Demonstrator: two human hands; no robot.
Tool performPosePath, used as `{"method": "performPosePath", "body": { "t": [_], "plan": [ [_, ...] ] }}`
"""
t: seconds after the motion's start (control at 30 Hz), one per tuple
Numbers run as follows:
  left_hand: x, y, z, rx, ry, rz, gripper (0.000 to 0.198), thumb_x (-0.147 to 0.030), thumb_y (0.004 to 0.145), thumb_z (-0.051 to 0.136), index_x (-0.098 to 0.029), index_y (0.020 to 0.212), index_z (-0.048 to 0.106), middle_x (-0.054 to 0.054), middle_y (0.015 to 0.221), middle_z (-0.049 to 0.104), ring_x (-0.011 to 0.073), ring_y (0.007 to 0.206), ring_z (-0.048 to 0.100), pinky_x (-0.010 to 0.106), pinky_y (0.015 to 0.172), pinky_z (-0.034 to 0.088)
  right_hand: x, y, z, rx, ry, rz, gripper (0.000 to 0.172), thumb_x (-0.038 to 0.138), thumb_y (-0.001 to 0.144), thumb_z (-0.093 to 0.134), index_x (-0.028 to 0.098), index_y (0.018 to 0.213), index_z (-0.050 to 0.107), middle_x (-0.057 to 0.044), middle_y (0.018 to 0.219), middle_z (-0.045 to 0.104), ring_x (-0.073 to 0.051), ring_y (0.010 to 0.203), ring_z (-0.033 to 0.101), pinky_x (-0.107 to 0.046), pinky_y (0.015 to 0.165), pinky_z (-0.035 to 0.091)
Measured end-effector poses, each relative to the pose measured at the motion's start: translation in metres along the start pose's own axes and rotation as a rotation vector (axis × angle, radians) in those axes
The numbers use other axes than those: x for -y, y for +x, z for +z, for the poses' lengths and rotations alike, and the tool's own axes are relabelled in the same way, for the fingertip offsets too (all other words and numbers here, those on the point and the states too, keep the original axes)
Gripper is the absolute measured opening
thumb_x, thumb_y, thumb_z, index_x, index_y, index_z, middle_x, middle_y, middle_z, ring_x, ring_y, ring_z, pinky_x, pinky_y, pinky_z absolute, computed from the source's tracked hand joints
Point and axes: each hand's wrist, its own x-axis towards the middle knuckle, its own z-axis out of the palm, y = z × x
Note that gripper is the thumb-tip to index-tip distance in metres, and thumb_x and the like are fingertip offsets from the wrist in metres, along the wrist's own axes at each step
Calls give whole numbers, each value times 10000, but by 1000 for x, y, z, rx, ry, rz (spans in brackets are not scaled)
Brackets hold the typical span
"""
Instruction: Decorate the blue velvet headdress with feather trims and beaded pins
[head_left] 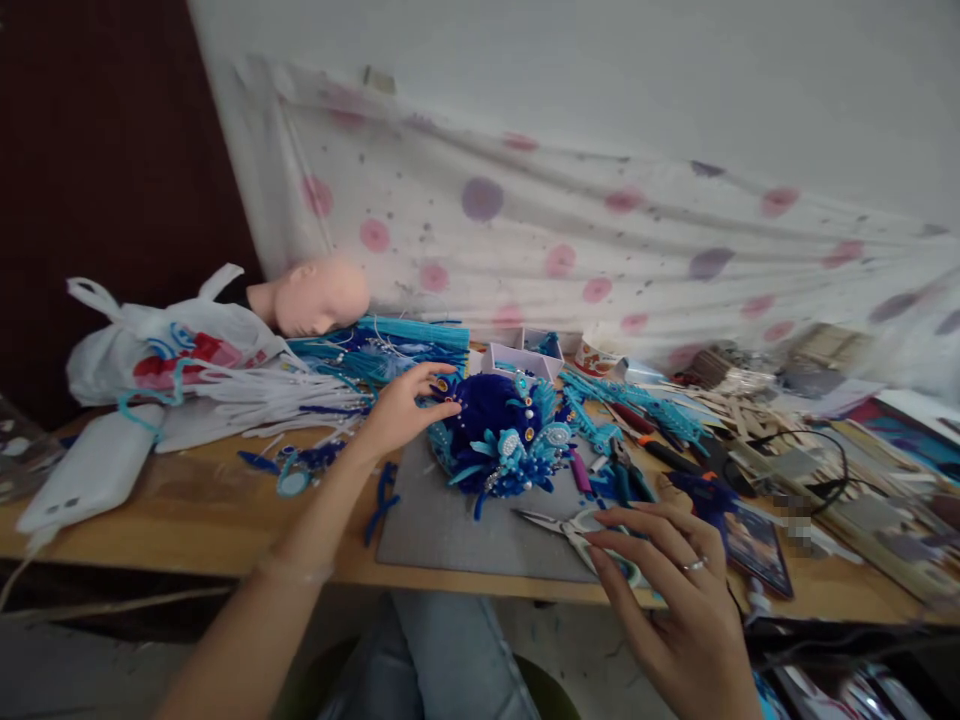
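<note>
A royal-blue beaded headpiece with turquoise flowers, pearls and gold-rimmed gems sits on a grey board. My left hand is at its left edge, thumb and fingers on either side of the gemmed trim. Low on the right, my right hand has its thumb and fingers on the pale handles of small scissors. The scissors' blades point left over the board, slightly parted. Pliers with dark handles and a purple piece lie just right of the headpiece.
A mannequin head lies on its side at the back left, beside a white plastic bag. A white power bank is at the left. Blue and turquoise strips, white boxes, a glue gun and a phone crowd the table.
</note>
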Motion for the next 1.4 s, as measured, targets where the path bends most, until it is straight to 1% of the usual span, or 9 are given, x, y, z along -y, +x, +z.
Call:
{"method": "performPosePath", "body": {
  "t": [0.1, 0.2, 0.33, 0.53, 0.8, 0.97, 1.13, 1.23, 1.4],
  "plan": [
    [-5, 5, 0, 26, 13, 9, 434, -370, 689, 748, -183, 1071, 664, 69, 1054, 720, 222, 933, 675, 332, 837, 505, -1, -8, -1, 16, 16, 64, 127, 120, 882, 631, 209, 971, 646, -66, 990, 683, -249, 1034, 524, -410, 906, 416],
    [-16, 6, 3, 42, 39, 17, 403, -379, 680, 746, -194, 1032, 678, 53, 998, 737, 220, 880, 681, 324, 801, 515, -1, -17, -3, 12, 19, 151, 137, 118, 881, 631, 220, 971, 646, -49, 966, 692, -235, 1025, 536, -393, 899, 443],
    [-27, 4, 4, 64, 109, -60, 314, -362, 693, 732, -212, 964, 683, 28, 930, 743, 206, 826, 677, 335, 835, 528, -1, -33, -7, 19, 14, 303, 123, 110, 901, 601, 222, 935, 640, -30, 917, 702, -213, 997, 569, -381, 896, 463],
    [-18, 7, 4, 26, 142, -141, 311, -383, 652, 731, -215, 901, 649, 36, 879, 744, 228, 825, 676, 357, 815, 534, -12, -65, -12, 18, 7, 468, 121, 131, 930, 562, 221, 935, 643, -43, 908, 691, -224, 996, 584, -410, 892, 476],
    [-25, 9, 11, 10, 196, -150, 361, -398, 587, 739, -229, 887, 631, 35, 918, 708, 232, 893, 655, 365, 889, 515, -23, -83, -16, -16, -39, 526, 89, 150, 915, 587, 211, 901, 651, -39, 873, 695, -214, 943, 600, -366, 840, 491],
    [-25, 6, 12, -20, 279, -153, 365, -435, 587, 731, -250, 888, 639, 22, 885, 726, 231, 822, 652, 323, 714, 514, -29, -83, -15, -11, -48, 541, 94, 154, 922, 581, 208, 904, 655, -41, 877, 698, -210, 926, 604, -364, 841, 486],
    [-28, -1, 17, -92, 332, -128, 304, -434, 612, 712, -277, 860, 635, -12, 906, 732, 234, 870, 676, 336, 789, 540, -47, -95, -20, -125, -174, 615, 59, 217, 917, 603, 214, 890, 656, -36, 845, 706, -214, 857, 616, -368, 798, 485],
    [-28, -3, 19, -122, 369, -120, 312, -447, 628, 705, -273, 875, 628, -10, 944, 728, 233, 902, 676, 339, 829, 542, -58, -108, -23, -196, -254, 696, 115, 296, 919, 594, 214, 880, 664, -48, 824, 701, -232, 847, 629, -370, 759, 499],
    [-25, 0, 18, -90, 352, -103, 376, -471, 593, 705, -245, 883, 625, 30, 966, 730, 243, 915, 683, 356, 883, 540, -66, -119, -23, -265, -291, 747, 174, 349, 912, 594, 214, 828, 664, -51, 791, 683, -231, 810, 625, -363, 741, 495]
  ]
}}
